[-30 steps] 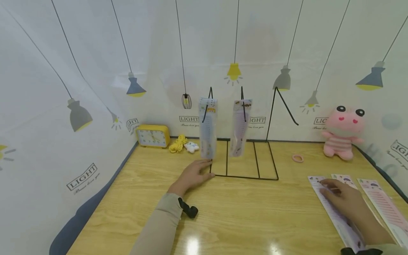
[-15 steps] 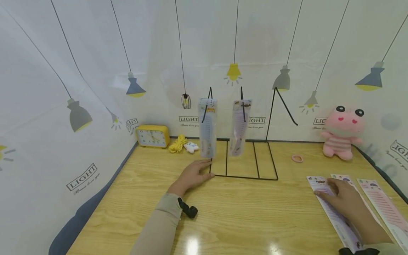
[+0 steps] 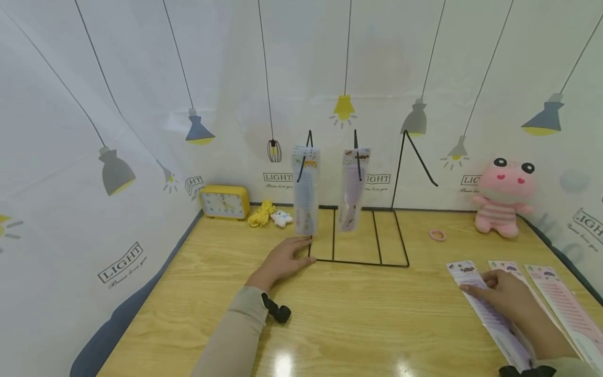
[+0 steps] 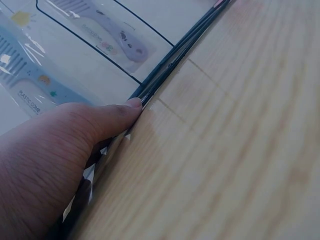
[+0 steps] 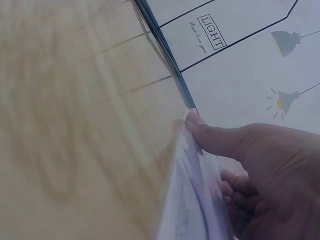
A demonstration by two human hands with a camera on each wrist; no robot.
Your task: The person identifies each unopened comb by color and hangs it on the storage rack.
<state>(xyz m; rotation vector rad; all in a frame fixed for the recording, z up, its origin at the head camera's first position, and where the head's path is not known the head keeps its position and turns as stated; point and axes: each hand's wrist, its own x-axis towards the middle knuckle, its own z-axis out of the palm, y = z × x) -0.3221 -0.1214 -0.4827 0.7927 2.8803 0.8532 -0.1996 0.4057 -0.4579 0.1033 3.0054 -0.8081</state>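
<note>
From the head camera, my left hand (image 3: 282, 260) lay flat on the wooden table (image 3: 358, 314), fingers straight, their tips pressed on the front left corner of the black wire rack (image 3: 360, 246). Two packaged combs hung from the rack's hooks: a blue comb pack (image 3: 306, 191) just above my left fingertips and a purple comb pack (image 3: 353, 188) beside it. My right hand (image 3: 506, 296) was far to the right, resting on the nearest of three flat packs, a purple pack (image 3: 490, 314) lying on the table; two more flat packs (image 3: 560, 303) lay just beside it. A yellow clock (image 3: 224, 201), a yellow cord (image 3: 261, 213), a pink hair tie (image 3: 437, 234) and a pink plush toy (image 3: 505, 196) sat along the back of the table.

From my left wrist, my thumb (image 4: 117, 112) lay straight against the rack's base wire, holding it down without curling round it; the hanging combs showed behind.

From my right wrist, my thumb (image 5: 215, 137) sat on top of the purple pack's edge and my fingers curled beneath it, so I was pinching the pack, its edge lifted slightly off the table.
</note>
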